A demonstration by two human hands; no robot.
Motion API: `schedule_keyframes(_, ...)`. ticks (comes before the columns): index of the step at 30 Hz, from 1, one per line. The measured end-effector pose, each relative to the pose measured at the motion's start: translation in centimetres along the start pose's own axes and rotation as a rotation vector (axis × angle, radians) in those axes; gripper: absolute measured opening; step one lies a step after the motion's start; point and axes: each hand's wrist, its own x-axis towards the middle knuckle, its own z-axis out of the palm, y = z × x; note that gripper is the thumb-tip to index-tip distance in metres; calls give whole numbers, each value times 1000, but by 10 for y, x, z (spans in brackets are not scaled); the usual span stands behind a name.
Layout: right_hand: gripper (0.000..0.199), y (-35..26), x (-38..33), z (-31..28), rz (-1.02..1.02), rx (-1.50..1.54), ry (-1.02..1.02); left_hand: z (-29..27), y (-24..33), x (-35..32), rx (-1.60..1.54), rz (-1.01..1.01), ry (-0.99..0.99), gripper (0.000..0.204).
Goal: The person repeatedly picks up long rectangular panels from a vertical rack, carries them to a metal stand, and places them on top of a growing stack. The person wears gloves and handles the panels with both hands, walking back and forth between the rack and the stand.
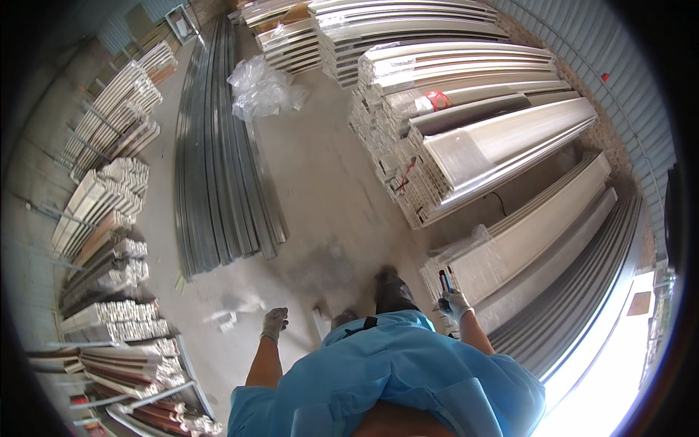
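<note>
My left hand (274, 323), in a pale work glove, hangs over the floor with its fingers curled closed. Nothing shows sticking out of it. On the other side, my right hand (456, 304), gloved too, grips a slim black-and-blue hand tool (444, 281) that points up and away from me. It looks like a utility knife, though its tip is too small to make out. That hand is nearest to a low stack of pale panels wrapped in film (502, 255); I cannot tell whether it touches them.
Long dark grey profiles (215, 160) lie on the concrete floor (313, 175) ahead to the left. Crumpled clear plastic (263, 87) sits beside them. Tall stacks of pale profiles (466, 95) stand at the right. Racks with bundled lengths (109, 197) line the left wall.
</note>
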Motion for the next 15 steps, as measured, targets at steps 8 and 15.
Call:
schedule_keyframes(8, 14, -162, 129, 122, 53, -99, -227, 52, 155, 138, -379, -97, -162, 20)
schedule_keyframes(15, 12, -374, 202, 261, -192, -435, -325, 76, 211, 191, -153, 39, -184, 36)
